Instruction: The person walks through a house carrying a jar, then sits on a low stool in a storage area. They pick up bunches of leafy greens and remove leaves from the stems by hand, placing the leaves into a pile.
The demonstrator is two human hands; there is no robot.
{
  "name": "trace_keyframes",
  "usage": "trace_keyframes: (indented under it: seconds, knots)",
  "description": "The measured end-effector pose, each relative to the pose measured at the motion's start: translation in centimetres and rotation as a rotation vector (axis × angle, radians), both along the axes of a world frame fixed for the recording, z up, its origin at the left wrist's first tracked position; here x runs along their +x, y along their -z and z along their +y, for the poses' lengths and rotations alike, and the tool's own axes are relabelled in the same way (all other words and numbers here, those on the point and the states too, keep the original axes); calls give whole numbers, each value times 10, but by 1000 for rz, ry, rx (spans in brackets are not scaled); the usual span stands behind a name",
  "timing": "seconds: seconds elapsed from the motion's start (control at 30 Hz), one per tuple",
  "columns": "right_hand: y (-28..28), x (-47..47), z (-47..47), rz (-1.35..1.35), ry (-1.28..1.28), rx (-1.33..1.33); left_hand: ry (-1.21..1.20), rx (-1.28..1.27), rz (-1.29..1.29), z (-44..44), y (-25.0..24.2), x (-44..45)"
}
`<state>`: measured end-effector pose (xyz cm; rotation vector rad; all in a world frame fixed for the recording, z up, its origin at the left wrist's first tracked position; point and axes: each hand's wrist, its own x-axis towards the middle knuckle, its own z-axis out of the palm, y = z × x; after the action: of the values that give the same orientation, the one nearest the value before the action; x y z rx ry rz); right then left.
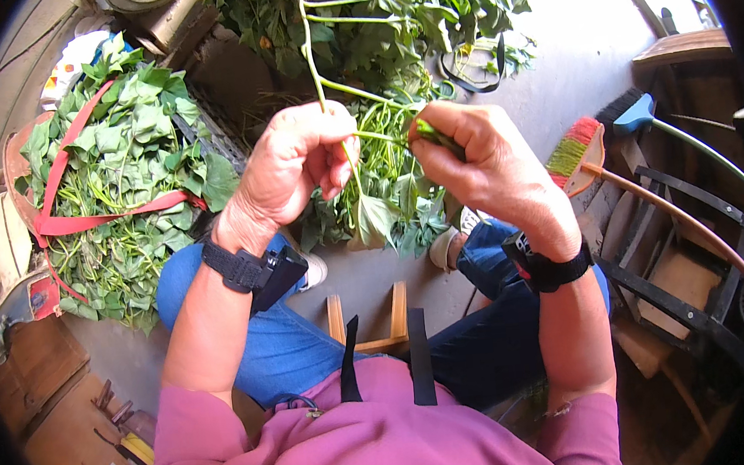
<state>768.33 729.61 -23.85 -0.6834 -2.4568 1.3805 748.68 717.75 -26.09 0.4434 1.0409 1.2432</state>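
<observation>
My left hand (291,157) pinches a long leafy vine (307,47), likely sweet potato, whose stem arcs up beyond the thumb. One wilted leaf (373,219) dangles on its stalk below those fingers. Between the two hands stretches a thin green leaf stalk (381,138). My right hand (484,161) is closed around short green stalks (436,137), their ends showing by the thumb; how many it holds is hidden. Beneath both hands lies a loose pile of stalks and leaves (401,184) on the floor, between my feet.
A larger heap of leafy vines (459,3) stands ahead. At left, a red strap (79,134) crosses a bundle of leaves (142,145). On the right are a red-and-green broom (578,150), a blue-headed brush (634,113) and a black metal frame (660,308). A black band loop (500,65) lies ahead.
</observation>
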Motion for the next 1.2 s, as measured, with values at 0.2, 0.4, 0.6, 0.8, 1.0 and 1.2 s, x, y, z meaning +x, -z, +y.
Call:
trace_keyframes:
  seconds: [0.2, 0.4, 0.6, 0.8, 1.0, 1.2]
  knots:
    - [1, -2, -5, 11, -7, 26, -80, -76, 91, 1, 8, 0]
    - [0, -3, -7, 121, 161, -6, -140, -104, 286, 2, 10, 3]
    - [-16, 13, 15, 416, 645, -285, -218, -158, 338, -4, 2, -7]
    - [-22, 23, 28, 506, 697, -346, 377, -233, 864, -19, 20, -12]
    - [-26, 30, 36, 592, 688, -384, 668, -368, 1085, -29, 38, -9]
    - [-28, 38, 41, 684, 665, -451, 751, -456, 988, -34, 29, -6]
